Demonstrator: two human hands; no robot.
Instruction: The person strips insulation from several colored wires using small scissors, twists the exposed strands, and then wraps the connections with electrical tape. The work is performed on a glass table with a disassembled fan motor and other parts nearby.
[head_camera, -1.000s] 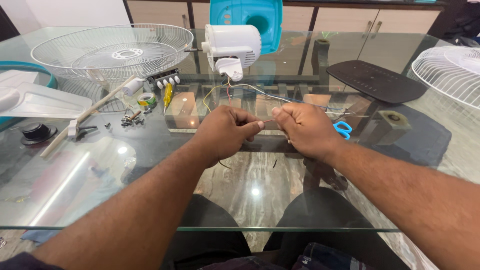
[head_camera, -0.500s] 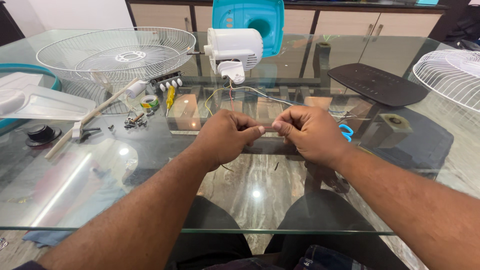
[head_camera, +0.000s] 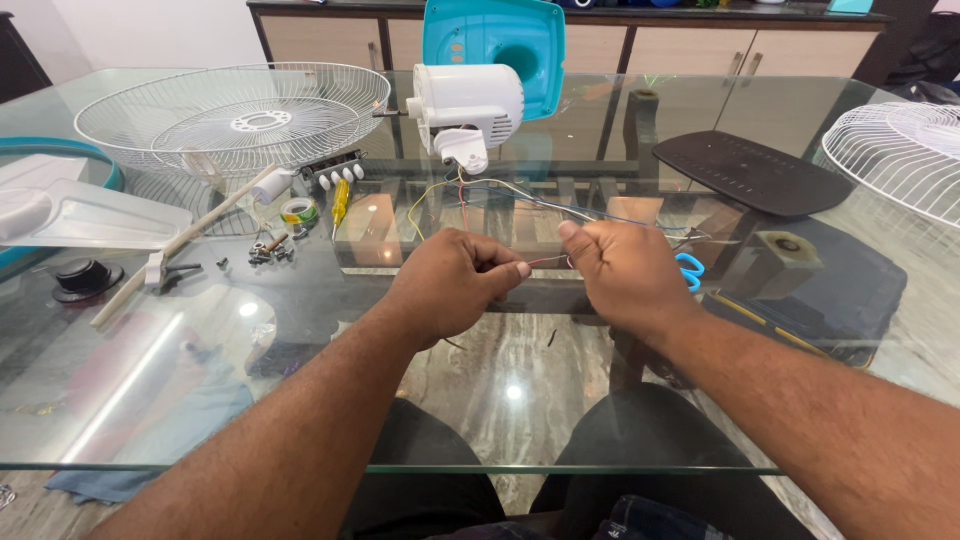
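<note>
Home room, likely dining or living area: glass-topped table (head_camera: 520, 420) over marble-look floor, wooden sideboard (head_camera: 640, 45) with cabinet doors along the wall. Used as makeshift repair spot: fan motor (head_camera: 468, 105), wire fan guards (head_camera: 235, 115), screws (head_camera: 262, 250), tape roll (head_camera: 297, 211) spread on top.

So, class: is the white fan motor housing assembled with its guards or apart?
Apart: motor housing lies alone; wire guard rests separately on the glass.

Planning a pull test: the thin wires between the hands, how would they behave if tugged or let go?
The wires look thin and floppy: they curve loosely from the white motor housing, so they'd likely sag if released. Pinched between left hand and right hand, they seem light. The housing sits unclamped on the glass table, so a tug might drag it.
</note>
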